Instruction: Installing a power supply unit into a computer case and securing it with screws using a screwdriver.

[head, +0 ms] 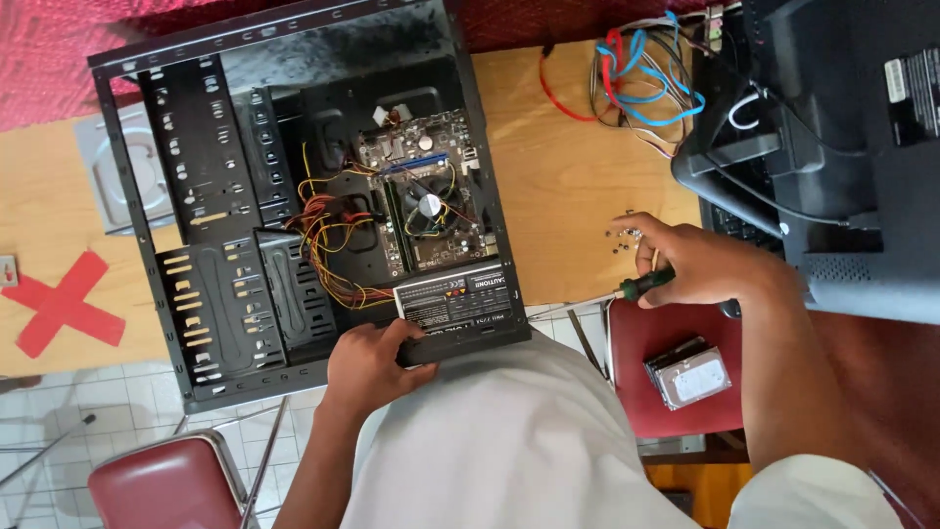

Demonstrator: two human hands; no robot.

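A wooden table (568,176) carries an open black computer case (294,196) lying on its side, its near end overhanging the table's near edge toward the person. Inside the case, toward its right wall, sits the motherboard (431,186) with a round cooler at its middle, and a bundle of yellow, red and orange wires (328,245) runs across the floor of the case to its left. At the near right corner of the case lies the power supply (455,304), a black box with a pale label facing up. The left hand (372,367) grips the near edge of the case just beside the power supply, fingers curled over the rim and touching the box.

The right hand (690,260) is well apart from the case, over the table's near right edge, closed around a screwdriver (641,284) with a green and black handle; its shaft points left toward the case. Just beyond its fingertips a few small screws (623,238) are scattered on the wood.

Below the right hand, a hard drive (688,374) rests on a red chair seat (666,338). A tangle of red and blue cables (641,73) lies at the table's far right corner.
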